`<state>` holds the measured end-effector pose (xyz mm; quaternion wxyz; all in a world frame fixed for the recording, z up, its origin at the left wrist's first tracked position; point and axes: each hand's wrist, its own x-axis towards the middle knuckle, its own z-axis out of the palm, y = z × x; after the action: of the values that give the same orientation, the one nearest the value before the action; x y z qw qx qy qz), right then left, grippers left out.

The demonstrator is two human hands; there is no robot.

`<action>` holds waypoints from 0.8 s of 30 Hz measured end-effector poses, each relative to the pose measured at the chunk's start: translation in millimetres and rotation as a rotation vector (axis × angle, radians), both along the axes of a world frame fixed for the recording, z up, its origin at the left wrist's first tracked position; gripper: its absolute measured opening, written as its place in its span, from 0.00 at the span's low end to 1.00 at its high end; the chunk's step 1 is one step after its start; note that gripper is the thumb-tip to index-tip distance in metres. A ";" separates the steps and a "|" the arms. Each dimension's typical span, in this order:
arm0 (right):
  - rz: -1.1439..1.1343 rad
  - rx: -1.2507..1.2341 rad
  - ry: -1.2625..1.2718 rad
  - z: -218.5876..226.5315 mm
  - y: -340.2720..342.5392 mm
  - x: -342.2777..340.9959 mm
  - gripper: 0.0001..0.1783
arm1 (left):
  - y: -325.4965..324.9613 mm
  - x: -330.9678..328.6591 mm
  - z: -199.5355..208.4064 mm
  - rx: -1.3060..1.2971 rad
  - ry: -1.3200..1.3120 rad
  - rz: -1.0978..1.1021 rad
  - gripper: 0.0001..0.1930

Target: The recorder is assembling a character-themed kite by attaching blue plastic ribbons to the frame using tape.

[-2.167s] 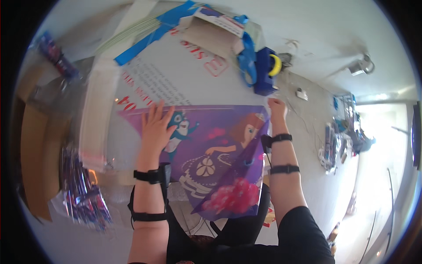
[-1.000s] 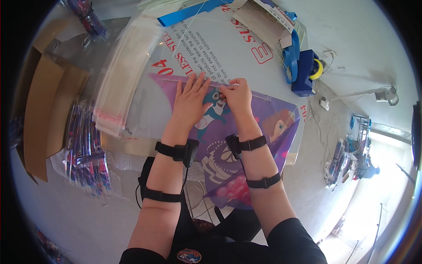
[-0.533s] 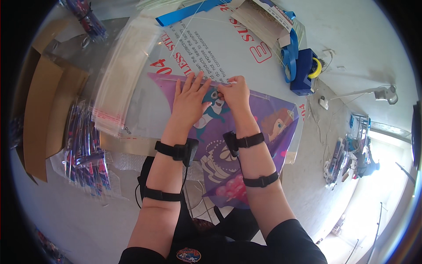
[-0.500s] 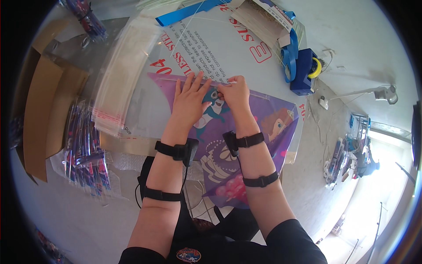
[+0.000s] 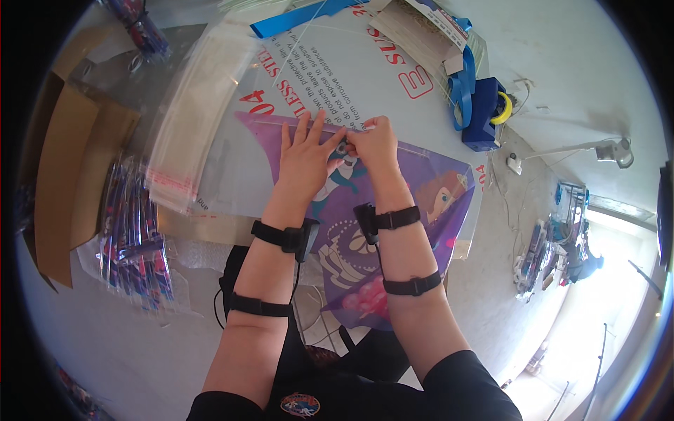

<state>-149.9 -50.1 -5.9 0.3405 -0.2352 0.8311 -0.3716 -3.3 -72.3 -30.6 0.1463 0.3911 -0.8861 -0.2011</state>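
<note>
A purple kite (image 5: 421, 172) printed with cartoon figures lies across the work surface, its lower corner hanging over the near edge toward my lap. A thin pale rod (image 5: 270, 125) runs along its far edge. My left hand (image 5: 305, 158) rests open on the kite, fingers spread over the rod side and thumb out to the right. Close beside its index finger, my right hand (image 5: 374, 144) is closed in a pinch at the kite's far edge. What exactly sits between those fingertips is hidden.
Clear plastic sleeves (image 5: 200, 116) lie left of the kite. Further left are packaged bundles (image 5: 133, 245) and an open cardboard box (image 5: 77, 168). A blue tape dispenser (image 5: 484, 116) stands at the right edge, near blue ribbon (image 5: 460, 91) and a box of thin sticks (image 5: 414, 35).
My left hand's fingers have spread wider, the index finger shifting right toward my right hand. My right hand stays pinched at nearly the same spot.
</note>
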 end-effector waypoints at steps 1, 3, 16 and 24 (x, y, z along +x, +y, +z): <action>0.001 0.001 -0.029 3.3 -1.3 0.3 0.21 | -0.2 0.6 0.3 -0.003 0.006 0.002 0.30; 0.023 0.027 -0.026 9.6 -4.7 1.3 0.21 | -0.4 2.4 -2.6 -0.006 0.012 0.006 0.29; 0.386 -0.089 0.575 5.2 21.9 -8.4 0.11 | -0.5 3.3 -3.9 0.012 0.057 0.012 0.28; 0.588 -0.218 0.832 -5.0 44.1 0.5 0.20 | 0.0 2.5 0.9 0.033 0.030 -0.008 0.29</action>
<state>-149.4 -6.0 -10.9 0.0448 -0.6205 0.7514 -0.2198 -0.7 -72.3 -29.6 0.1521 0.3869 -0.8820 -0.2220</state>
